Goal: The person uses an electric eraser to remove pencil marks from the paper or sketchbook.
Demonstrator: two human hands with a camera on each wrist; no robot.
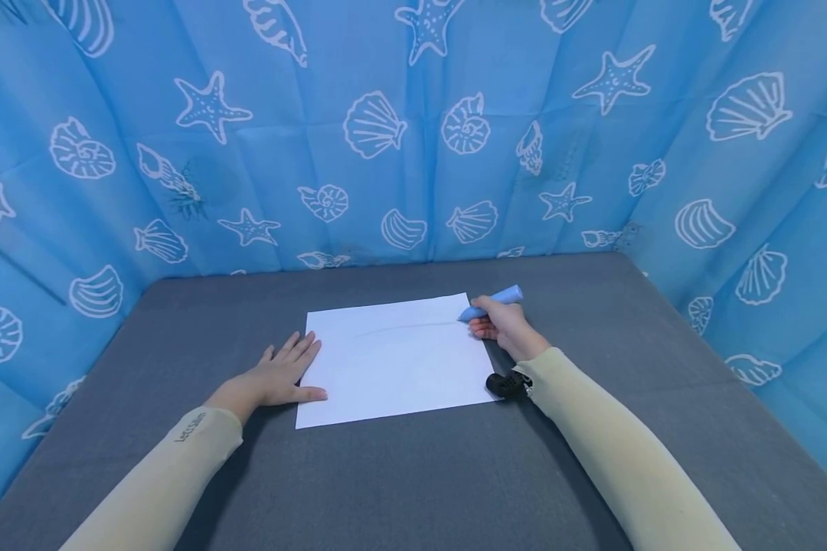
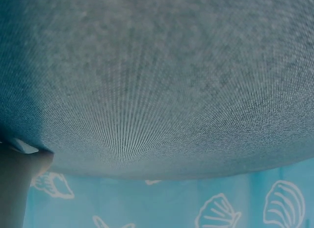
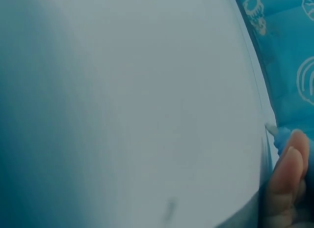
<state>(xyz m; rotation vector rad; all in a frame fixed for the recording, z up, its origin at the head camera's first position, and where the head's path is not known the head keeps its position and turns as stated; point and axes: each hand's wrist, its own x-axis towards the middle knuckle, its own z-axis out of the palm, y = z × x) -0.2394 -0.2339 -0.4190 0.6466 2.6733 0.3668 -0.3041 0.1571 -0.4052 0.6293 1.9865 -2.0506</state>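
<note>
A white sheet of paper [image 1: 396,360] lies on the grey table [image 1: 413,474]. My right hand [image 1: 501,325] grips a light blue pen [image 1: 494,301] whose tip touches the sheet near its far right corner, at the end of a faint drawn line [image 1: 403,327]. In the right wrist view the paper [image 3: 132,105] fills the frame, with the pen tip [image 3: 271,128] and my fingers [image 3: 287,179] at the right edge. My left hand [image 1: 282,375] rests flat on the table, its fingers straight and touching the sheet's left edge. The left wrist view shows only grey table cloth [image 2: 157,80].
Blue curtains [image 1: 413,130] printed with white shells and starfish wall in the table at the back and both sides. A small black wrist camera [image 1: 506,383] sits on my right sleeve, over the paper's near right corner.
</note>
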